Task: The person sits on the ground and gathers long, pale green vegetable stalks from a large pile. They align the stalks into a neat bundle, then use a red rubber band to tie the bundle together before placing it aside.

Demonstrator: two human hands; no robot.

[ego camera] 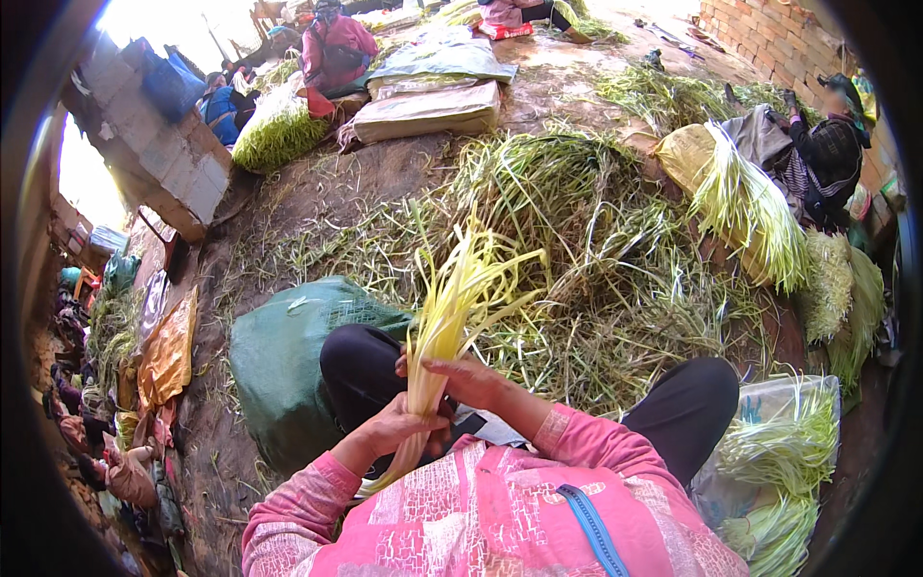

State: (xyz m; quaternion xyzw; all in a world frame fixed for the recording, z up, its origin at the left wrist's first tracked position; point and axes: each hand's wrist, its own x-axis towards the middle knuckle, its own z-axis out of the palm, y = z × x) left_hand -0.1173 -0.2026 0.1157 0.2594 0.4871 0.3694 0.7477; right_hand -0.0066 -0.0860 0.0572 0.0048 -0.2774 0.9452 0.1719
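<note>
A bundle of pale yellow-green leafy stalks [453, 317] stands tilted before my chest, its loose leaf tips pointing away from me. My left hand [401, 427] grips the lower, whiter part of the bundle. Higher up, my right hand [461, 379] is closed around the stalks, thumb across the front. Some fingers of both hands are hidden behind the bundle. The stalk ends run down past my left wrist towards my lap. Just beyond the bundle spreads a large heap of green and withered stalks [577, 252] on the ground.
A full green woven sack [303, 360] leans beside my left knee. At my right, pale stalk bundles [779, 440] lie on a plastic sack [710, 479]. More bundles [757, 209] drape over a yellow sack [685, 155]. One person [829, 159] sits at right, another [335, 50] far left, near stacked flat sacks [433, 108].
</note>
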